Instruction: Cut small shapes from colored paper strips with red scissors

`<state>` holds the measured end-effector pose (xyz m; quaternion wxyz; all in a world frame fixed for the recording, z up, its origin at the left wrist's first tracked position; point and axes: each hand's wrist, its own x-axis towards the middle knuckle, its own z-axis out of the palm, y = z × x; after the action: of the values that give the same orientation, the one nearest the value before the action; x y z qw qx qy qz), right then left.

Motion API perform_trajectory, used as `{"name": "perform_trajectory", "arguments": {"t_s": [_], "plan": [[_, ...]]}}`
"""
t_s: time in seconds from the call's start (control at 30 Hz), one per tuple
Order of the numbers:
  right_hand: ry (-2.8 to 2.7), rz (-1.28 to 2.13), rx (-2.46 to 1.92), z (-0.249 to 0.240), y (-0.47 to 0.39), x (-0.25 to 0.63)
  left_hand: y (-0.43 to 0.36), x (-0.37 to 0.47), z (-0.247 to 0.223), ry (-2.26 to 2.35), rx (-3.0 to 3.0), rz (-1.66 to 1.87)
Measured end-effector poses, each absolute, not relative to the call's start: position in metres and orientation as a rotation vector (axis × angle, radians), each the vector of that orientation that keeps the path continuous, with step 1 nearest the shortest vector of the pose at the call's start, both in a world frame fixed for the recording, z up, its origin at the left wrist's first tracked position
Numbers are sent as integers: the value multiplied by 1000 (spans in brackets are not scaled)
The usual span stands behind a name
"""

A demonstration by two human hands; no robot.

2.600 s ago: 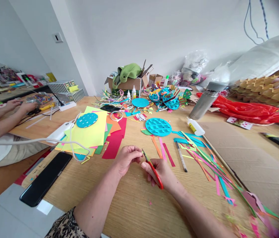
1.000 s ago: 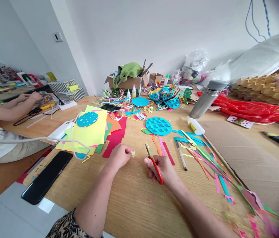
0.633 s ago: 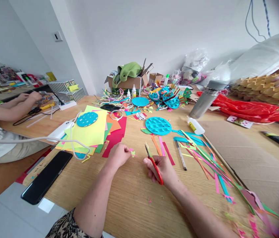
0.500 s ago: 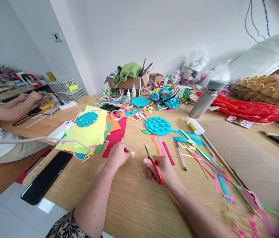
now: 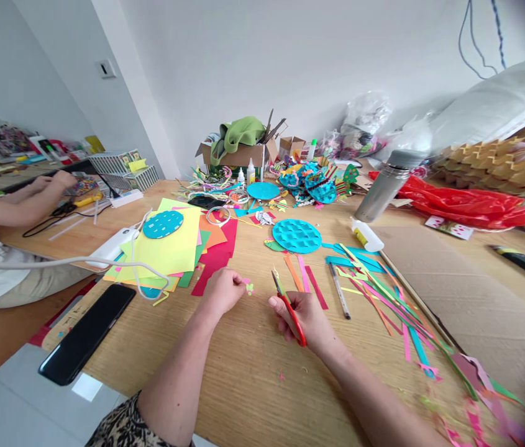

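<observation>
My left hand (image 5: 223,289) is pinched over the table, its fingertips on a small pink and light-green paper cutout (image 5: 249,287). Red-handled scissors (image 5: 294,318) are in my right hand (image 5: 306,320), with their blades pointing away from me and a thin yellowish paper scrap (image 5: 276,271) by the tips. The blades look nearly closed and are apart from the cutout. Beyond my right hand lie an orange paper strip (image 5: 294,273), a pink strip (image 5: 304,273) and a dark red strip (image 5: 316,287). A blue woven-looking paper oval (image 5: 296,236) is just behind them.
Coloured paper sheets (image 5: 164,248), a power strip (image 5: 115,245) and a black phone (image 5: 87,334) lie to the left. A pen (image 5: 339,292), a glue bottle (image 5: 367,236), a steel flask (image 5: 386,186) and cardboard (image 5: 462,292) are to the right. Another person's arms (image 5: 20,202) show at far left.
Almost nothing differs. Both hands keep their places and their holds on the paper cutout and the scissors; the whole view has shifted very slightly.
</observation>
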<state>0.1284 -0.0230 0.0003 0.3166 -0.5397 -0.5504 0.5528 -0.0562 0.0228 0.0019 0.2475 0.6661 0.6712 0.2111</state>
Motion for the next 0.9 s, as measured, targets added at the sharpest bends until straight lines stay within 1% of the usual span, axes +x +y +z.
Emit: {"name": "perform_trajectory", "arguments": {"t_s": [0.1,0.27,0.33,0.43,0.67,0.8,0.9], "plan": [[-1436,1466,-1421,1,-23,128,23,-55,4,1748,1717,675],[-1508,1560,-1330,1,-25,128,17,-48,15,1220,1460,834],[-1554,1608,-1263,1,-27,129,13,-46,19,1049,1423,851],[-1594,1663,-1181,0,-29,130,10,-45,20,921,1378,824],[-1624,1657,-1179,4,-28,131,11,-48,15,959,1291,773],[-1657,1606,-1121,6,-28,132,13,-46,15,1008,1154,880],[-1588,1527,-1160,8,-27,131,14,-44,15,1050,999,974]]}}
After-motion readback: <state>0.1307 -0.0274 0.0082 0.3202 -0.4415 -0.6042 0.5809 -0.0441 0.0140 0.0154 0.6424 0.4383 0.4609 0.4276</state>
